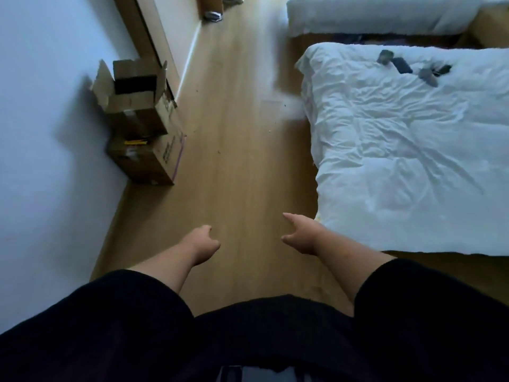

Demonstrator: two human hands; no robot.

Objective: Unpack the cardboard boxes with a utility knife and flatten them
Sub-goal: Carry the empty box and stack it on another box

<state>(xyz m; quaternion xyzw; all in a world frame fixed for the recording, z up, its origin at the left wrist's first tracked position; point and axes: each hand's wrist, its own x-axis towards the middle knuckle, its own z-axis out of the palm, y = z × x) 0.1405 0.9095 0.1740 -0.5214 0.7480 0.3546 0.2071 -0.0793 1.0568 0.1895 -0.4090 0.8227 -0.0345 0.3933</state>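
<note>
Two cardboard boxes sit stacked against the wall (pixel 41 133): the open box (pixel 135 97), flaps up, on top of the lower box (pixel 143 158), still closed as far as I can see. Both hands are well short of the boxes and empty; the left hand (pixel 205 242) is loosely curled, the right hand (pixel 300 235) relaxed with a finger out. No knife shows. Away from the boxes, small dark items (pixel 413 67) lie on the bed (pixel 399 161). Pulling the lower box first could topple the open one.
</note>
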